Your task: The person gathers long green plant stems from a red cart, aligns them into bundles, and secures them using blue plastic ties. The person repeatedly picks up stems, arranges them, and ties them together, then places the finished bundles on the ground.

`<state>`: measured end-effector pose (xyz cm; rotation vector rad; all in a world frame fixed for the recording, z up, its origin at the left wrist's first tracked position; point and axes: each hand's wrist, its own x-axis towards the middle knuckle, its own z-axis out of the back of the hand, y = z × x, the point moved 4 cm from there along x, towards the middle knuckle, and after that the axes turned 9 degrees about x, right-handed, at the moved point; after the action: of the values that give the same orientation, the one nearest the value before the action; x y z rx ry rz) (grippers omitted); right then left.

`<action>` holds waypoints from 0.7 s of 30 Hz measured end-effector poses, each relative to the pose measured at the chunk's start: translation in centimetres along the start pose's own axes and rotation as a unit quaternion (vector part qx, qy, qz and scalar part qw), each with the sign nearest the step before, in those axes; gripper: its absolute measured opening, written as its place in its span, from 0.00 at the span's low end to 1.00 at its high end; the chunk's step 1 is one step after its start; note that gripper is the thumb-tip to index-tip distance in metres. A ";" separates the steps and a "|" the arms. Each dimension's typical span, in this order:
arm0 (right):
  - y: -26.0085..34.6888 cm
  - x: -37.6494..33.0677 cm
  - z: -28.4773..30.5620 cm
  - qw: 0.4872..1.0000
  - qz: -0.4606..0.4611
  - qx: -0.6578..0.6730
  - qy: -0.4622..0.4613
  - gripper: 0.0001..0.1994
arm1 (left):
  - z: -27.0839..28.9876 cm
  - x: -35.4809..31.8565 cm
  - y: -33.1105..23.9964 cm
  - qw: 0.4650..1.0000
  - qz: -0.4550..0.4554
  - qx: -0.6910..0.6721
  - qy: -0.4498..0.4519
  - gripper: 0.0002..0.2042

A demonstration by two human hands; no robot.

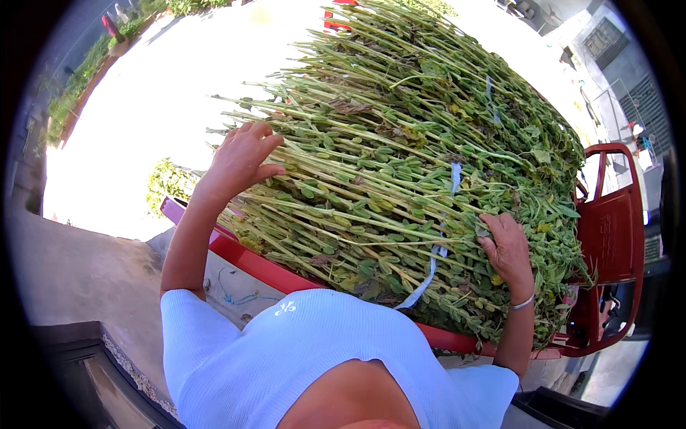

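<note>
A large heap of cut green stalks (343, 171) with pods and leaves lies crosswise in front of me. Its bare stem ends point left and its leafy tops point right. Over the stem ends on the left is my left hand (246, 159), open, the thumb apart from the bent fingers. My right hand (509, 247) rests on the leafy part at the right, thumb and fingers apart around some leaves, with a band at the wrist. Between the hands, a pale blue strip (423, 282) crosses the heap and partly sinks under the stalks.
The heap sits on a vehicle bed with a red side rail (257, 268) close to my body. A red metal frame (611, 236) stands at the right end. Concrete ground (100, 264) lies at left, with a leafy plant (170, 180) beyond the rail.
</note>
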<state>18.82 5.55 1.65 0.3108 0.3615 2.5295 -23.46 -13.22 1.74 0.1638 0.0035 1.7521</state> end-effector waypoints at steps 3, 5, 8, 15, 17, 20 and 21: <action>0.2 0.5 0.1 0.998 -0.020 -0.035 0.040 0.22 | 2.9 0.5 -4.8 0.993 -0.060 -0.024 -0.101 0.30; 0.3 0.8 0.4 0.998 -0.010 -0.051 0.046 0.23 | 3.5 1.5 -9.9 0.977 -0.160 -0.061 -0.127 0.36; 1.1 1.7 1.5 0.996 -0.003 -0.055 0.070 0.24 | 0.9 2.7 -14.6 0.967 -0.224 -0.066 -0.101 0.41; -5.2 8.4 4.1 0.998 0.024 0.034 0.042 0.24 | -1.5 3.4 -15.8 0.967 -0.232 -0.079 -0.066 0.39; -9.5 12.2 4.1 1.000 -0.002 0.025 -0.009 0.22 | -1.1 3.4 -15.8 0.967 -0.228 -0.088 -0.075 0.37; -16.3 18.6 3.3 0.986 -0.154 -0.070 -0.009 0.38 | -0.7 3.6 -15.6 0.966 -0.214 -0.116 -0.091 0.33; -17.2 20.2 3.2 0.985 -0.150 -0.083 -0.027 0.41 | -0.8 3.5 -15.4 0.967 -0.206 -0.122 -0.088 0.32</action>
<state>11.80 31.35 2.02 0.2400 0.1608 2.2325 -9.09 -6.83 -0.07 0.1256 -0.2881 1.3051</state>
